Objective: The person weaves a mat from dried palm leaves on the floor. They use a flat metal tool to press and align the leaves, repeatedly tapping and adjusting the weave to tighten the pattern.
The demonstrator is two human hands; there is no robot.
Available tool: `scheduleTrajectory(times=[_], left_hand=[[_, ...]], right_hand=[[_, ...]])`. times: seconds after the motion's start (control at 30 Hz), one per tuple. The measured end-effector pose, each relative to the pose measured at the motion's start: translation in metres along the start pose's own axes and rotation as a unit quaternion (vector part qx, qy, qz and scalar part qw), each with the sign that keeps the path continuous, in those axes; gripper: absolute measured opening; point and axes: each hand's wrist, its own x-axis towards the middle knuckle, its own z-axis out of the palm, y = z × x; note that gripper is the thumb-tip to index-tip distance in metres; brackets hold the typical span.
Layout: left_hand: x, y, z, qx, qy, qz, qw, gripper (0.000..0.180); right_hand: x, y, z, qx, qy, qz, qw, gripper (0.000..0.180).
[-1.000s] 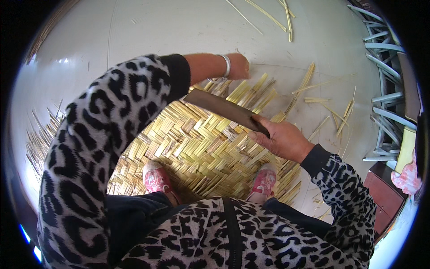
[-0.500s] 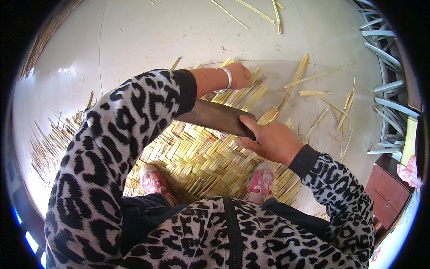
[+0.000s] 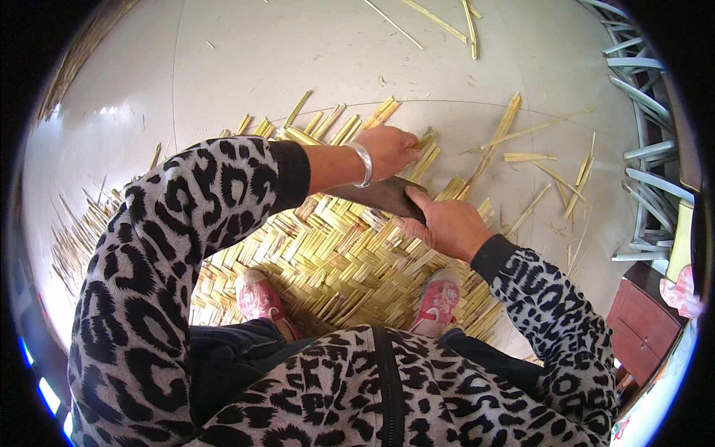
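Note:
A woven mat [image 3: 328,257] of flat yellow-green reed strips lies beneath my hands and under my shoes. At its far edge, my left hand [image 3: 386,153], with a silver bangle on the wrist, is closed around the end of a reed strip [image 3: 427,139]; the palm hides most of that grip. My right hand [image 3: 451,226] pinches the right end of a dark brown flat board [image 3: 383,195] between thumb and fingers. The board slants over the mat just on the near side of my left hand, and my left wrist and forearm cover its other end.
Loose strips [image 3: 530,157] lie scattered on the pale floor [image 3: 246,59] to the right and far side. Stacked metal-legged furniture [image 3: 648,153] stands along the right, near a reddish-brown box-like piece [image 3: 644,313]. Unwoven strip ends [image 3: 82,246] bristle out at the mat's left.
My left hand has come down and nearer, onto the strip ends, with its forearm lower over the board. My right hand keeps hold of the board and has shifted slightly left.

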Motion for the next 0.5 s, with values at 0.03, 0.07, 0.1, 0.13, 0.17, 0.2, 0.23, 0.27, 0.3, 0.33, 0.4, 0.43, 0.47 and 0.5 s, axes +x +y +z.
scheduleTrajectory(times=[0.03, 0.07, 0.1, 0.13, 0.17, 0.2, 0.23, 0.27, 0.3, 0.33, 0.4, 0.43, 0.47, 0.5], left_hand=[[-0.003, 0.001, -0.002, 0.016, -0.027, -0.048, 0.998, 0.03], [-0.005, 0.002, -0.006, 0.021, -0.029, -0.064, 0.997, 0.028], [-0.006, 0.003, -0.016, 0.025, -0.044, -0.079, 0.996, 0.026], [-0.003, 0.003, -0.029, 0.112, -0.019, -0.009, 0.994, 0.022], [0.006, 0.002, -0.052, 0.172, -0.001, 0.031, 0.985, 0.028], [0.017, 0.0, -0.075, 0.251, 0.072, 0.042, 0.964, 0.038], [0.029, -0.009, -0.107, 0.067, 0.121, 0.007, 0.99, 0.042], [0.044, -0.018, -0.135, -0.092, 0.15, 0.028, 0.984, 0.046], [0.063, -0.027, -0.162, -0.095, 0.152, 0.032, 0.983, 0.048], [0.069, -0.045, -0.177, -0.079, 0.238, -0.002, 0.968, 0.058], [0.075, -0.076, -0.202, -0.047, 0.215, -0.053, 0.974, 0.079], [0.073, -0.09, -0.202, 0.097, 0.225, -0.02, 0.969, 0.074], [0.062, -0.101, -0.199, 0.128, 0.229, -0.076, 0.962, 0.082], [0.05, -0.109, -0.194, 0.16, 0.231, -0.132, 0.95, 0.089]], right_hand=[[0.002, 0.004, 0.003, 0.004, 0.002, 0.004, 1.0, 0.078], [0.003, 0.008, 0.007, 0.023, 0.008, -0.001, 1.0, 0.079], [0.005, 0.011, 0.008, 0.037, 0.009, -0.001, 0.999, 0.079], [0.006, 0.015, 0.014, 0.054, 0.008, 0.0, 0.998, 0.079], [0.006, 0.018, 0.018, 0.069, 0.011, -0.004, 0.998, 0.079], [0.008, 0.02, 0.02, 0.084, 0.014, -0.01, 0.996, 0.079], [0.01, 0.022, 0.022, 0.101, 0.018, -0.013, 0.995, 0.079], [0.011, 0.024, 0.022, 0.104, 0.031, -0.023, 0.994, 0.078], [0.013, 0.024, 0.02, 0.111, 0.044, -0.031, 0.992, 0.076], [0.014, 0.023, 0.019, 0.109, 0.033, -0.014, 0.993, 0.074], [0.017, 0.026, 0.006, 0.098, 0.027, -0.027, 0.994, 0.072], [0.017, 0.027, -0.002, 0.091, 0.011, -0.019, 0.996, 0.071], [0.017, 0.027, -0.008, 0.133, 0.043, -0.001, 0.99, 0.063], [0.019, 0.029, -0.016, 0.139, 0.031, 0.029, 0.989, 0.062]])
